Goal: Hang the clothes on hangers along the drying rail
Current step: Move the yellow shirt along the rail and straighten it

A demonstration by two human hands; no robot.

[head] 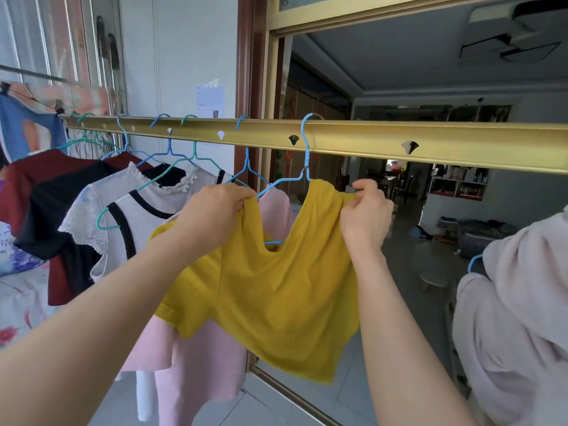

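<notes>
A yellow knit top [276,287] is being settled on a blue wire hanger [305,155] hooked over the gold rail [461,139] — its shoulders are being pinched by the left hand [215,210] and right hand [365,213]; squaring, then release, seems needed next

Reaching up with bare forearms from 7 and 5 o'clock. Pinching yellow top [276,287] with left hand [215,210] at its 11 o'clock, right hand [365,213] at 1 o'clock, fingers curled.
</notes>
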